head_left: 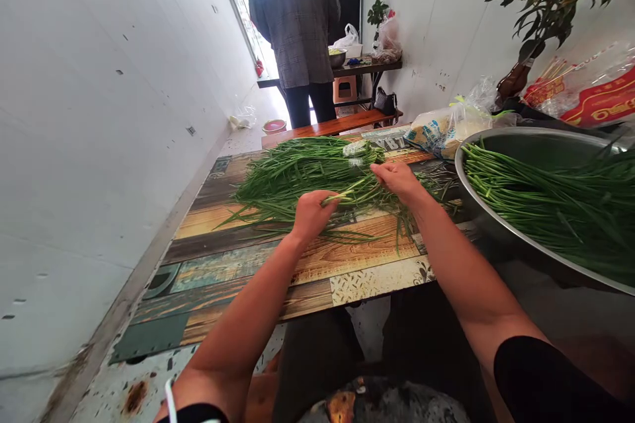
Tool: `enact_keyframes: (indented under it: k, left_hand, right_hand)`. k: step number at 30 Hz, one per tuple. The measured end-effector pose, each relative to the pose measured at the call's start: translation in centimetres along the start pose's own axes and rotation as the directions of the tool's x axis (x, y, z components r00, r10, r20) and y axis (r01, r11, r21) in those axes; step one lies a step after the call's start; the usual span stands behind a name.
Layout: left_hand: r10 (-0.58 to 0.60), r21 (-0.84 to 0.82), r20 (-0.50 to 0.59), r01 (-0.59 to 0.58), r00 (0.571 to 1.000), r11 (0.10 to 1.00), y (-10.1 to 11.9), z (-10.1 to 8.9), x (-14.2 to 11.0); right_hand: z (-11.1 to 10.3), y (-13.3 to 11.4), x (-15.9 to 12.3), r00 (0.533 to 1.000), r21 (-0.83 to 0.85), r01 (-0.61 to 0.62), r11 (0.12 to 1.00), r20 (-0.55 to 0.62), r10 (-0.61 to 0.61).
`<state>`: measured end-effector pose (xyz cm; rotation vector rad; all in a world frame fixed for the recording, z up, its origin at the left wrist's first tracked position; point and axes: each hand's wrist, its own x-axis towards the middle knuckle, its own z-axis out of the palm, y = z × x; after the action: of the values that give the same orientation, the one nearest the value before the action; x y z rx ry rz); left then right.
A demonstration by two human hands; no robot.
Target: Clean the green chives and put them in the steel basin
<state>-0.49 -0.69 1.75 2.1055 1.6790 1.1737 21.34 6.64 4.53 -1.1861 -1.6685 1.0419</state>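
My left hand (313, 215) is closed round a few green garlic chives (343, 197), their pale ends pointing right toward my other hand. My right hand (399, 182) is pinched shut just beyond those ends; whatever is between its fingers is too small to make out. Behind both hands a large heap of chives (288, 168) lies across the table, with white-wrapped bundle ends (355, 149) at its right. Thin scraps and loose blades (436, 184) are scattered under and beside my right hand.
A wide metal bowl (496, 223) of chives stands at the right. Behind it are plastic bags (446, 129) and a leafy plant (550, 3). The wood-patterned table (278, 271) runs beside a white wall (99, 145). A person (297, 20) stands at a far table, beyond a bench (342, 125).
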Motion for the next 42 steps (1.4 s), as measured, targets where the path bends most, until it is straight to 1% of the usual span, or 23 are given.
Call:
enact_keyframes:
  k: [2,4,7,9,11,14,17,18,19,21,22,23,24,25,27,29,30,32,34,36,38,40,42]
  left_hand:
    - [-0.018,0.003,-0.007,0.018,1.0,1.0,0.0,0.0,0.0]
    - [-0.021,-0.001,0.007,0.021,1.0,1.0,0.0,0.0,0.0]
    - [-0.014,-0.016,0.04,0.015,0.999,1.0,0.2,0.1,0.0]
    - [-0.021,-0.025,0.047,0.022,0.999,0.999,0.2,0.2,0.0]
    - [-0.022,-0.039,0.055,0.024,0.998,0.999,0.3,0.3,-0.1]
    - [0.015,-0.072,0.075,-0.01,0.997,0.997,0.3,0.5,-0.2]
    - [0.045,-0.053,0.104,-0.04,0.994,0.998,0.3,0.7,-0.3]
    - [0.043,-0.032,0.107,-0.039,0.993,0.999,0.3,0.7,-0.3]
    - [0.037,-0.011,0.1,-0.036,0.994,0.999,0.3,0.7,-0.3]
    - [0.025,0.006,0.057,-0.025,0.998,1.0,0.4,0.6,-0.2]
    - [0.019,-0.003,0.031,-0.019,0.999,1.0,0.4,0.4,-0.2]
    - [0.009,-0.022,0.005,-0.009,1.0,1.0,0.5,0.3,-0.2]
    - [-0.007,-0.046,-0.02,0.006,1.0,0.999,0.6,0.1,-0.2]
    - [-0.029,-0.072,-0.042,0.026,0.999,0.997,0.7,0.0,-0.2]
    - [-0.081,-0.12,-0.088,0.07,0.993,0.99,0.8,-0.2,-0.2]
    - [-0.119,-0.157,-0.143,0.097,0.983,0.983,0.7,-0.2,-0.1]
    - [-0.13,-0.175,-0.174,0.1,0.976,0.979,0.7,-0.1,-0.1]
    - [-0.144,-0.228,-0.213,0.095,0.966,0.969,0.4,0.0,0.0]
    - [-0.171,-0.301,-0.196,0.106,0.966,0.948,0.1,0.3,0.0]
    - [-0.195,-0.34,-0.161,0.131,0.968,0.931,-0.1,0.5,0.1]
    - [-0.2,-0.32,-0.166,0.139,0.965,0.937,-0.3,0.5,0.1]
    - [-0.184,-0.27,-0.198,0.127,0.963,0.954,-0.2,0.4,0.1]
    - [-0.171,-0.23,-0.214,0.12,0.962,0.966,0.0,0.2,0.1]
  right_hand:
    - [-0.3,0.3,0.3,0.998,-0.023,-0.047,0.999,-0.03,0.047]
    - [-0.1,0.4,0.3,0.997,-0.049,-0.071,0.996,-0.008,0.071]
    - [0.7,0.2,0.0,0.998,-0.066,0.023,0.998,0.067,-0.019]
    - [1.2,-0.1,-0.4,0.984,-0.109,0.123,0.986,0.145,-0.107]
    - [1.5,-0.6,-0.8,0.969,-0.152,0.188,0.97,0.192,-0.158]
    - [1.7,-1.1,-1.3,0.959,-0.165,0.224,0.96,0.212,-0.187]
    - [1.9,-1.4,-1.5,0.95,-0.139,0.21,0.968,0.265,-0.168]
    - [1.9,-1.4,-1.5,0.956,-0.129,0.195,0.972,0.246,-0.159]
    - [1.7,-1.3,-1.4,0.97,-0.119,0.179,0.977,0.189,-0.154]
    - [1.1,-0.9,-0.9,0.989,-0.111,0.148,0.983,0.001,-0.149]
    - [0.7,-0.7,-0.6,0.986,-0.123,0.132,0.984,-0.086,-0.143]
    - [0.2,-0.3,-0.3,0.981,-0.153,0.111,0.982,-0.141,-0.132]
    - [-0.2,0.0,0.0,0.983,-0.208,0.089,0.974,-0.142,-0.12]
    - [-0.6,0.3,0.2,0.99,-0.289,0.071,0.955,-0.098,-0.104]
    - [-1.1,1.0,0.5,0.996,-0.481,0.082,0.873,0.067,-0.056]
    - [-1.2,1.4,0.6,0.976,-0.633,0.146,0.76,0.219,-0.005]
    - [-1.1,1.6,0.5,0.966,-0.683,0.182,0.707,0.26,0.003]
    - [-0.9,1.8,0.5,0.956,-0.739,0.244,0.628,0.29,-0.031]
    - [-0.6,1.9,0.5,0.945,-0.759,0.305,0.575,0.318,-0.082]
    - [-0.5,1.8,0.5,0.926,-0.749,0.359,0.557,0.36,-0.113]
    - [-0.6,1.5,0.4,0.911,-0.696,0.395,0.6,0.382,-0.157]
    - [-0.8,0.9,0.2,0.914,-0.566,0.383,0.73,0.346,-0.211]
    - [-1.1,0.2,-0.1,0.93,-0.345,0.315,0.884,0.297,-0.216]
